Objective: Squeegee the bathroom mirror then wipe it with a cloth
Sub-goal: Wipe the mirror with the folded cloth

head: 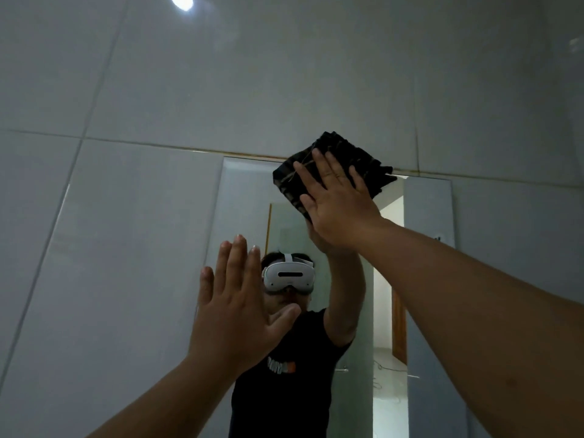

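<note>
We press a dark folded cloth [335, 172] flat against the top edge of the bathroom mirror [243, 197], just right of centre in the frame, our right hand [338, 203] spread wide over it with the palm pinning the fabric to the glass rather than gripping it; part of the cloth overlaps the grout line onto the tile above. Our left hand [240, 308] is raised at lower centre, fingers straight and close together, holding nothing; whether it touches the glass we cannot tell. No squeegee shows anywhere in the frame, so we judge that the squeegee pass is behind us and the wiping stage is under way, starting at the top, with the rest of the mirror below (most of its height, as far as we can see) left to cover. The mirror is a tall narrow pane set flush into large pale glossy wall tiles [126, 216], with a discoloured grout seam running across the frame at its top edge. A ceiling light glares off the tile at upper left. In the glass we see a person in a dark T-shirt and a white headset [287, 275], a lit doorway beyond and a wooden door frame
</note>
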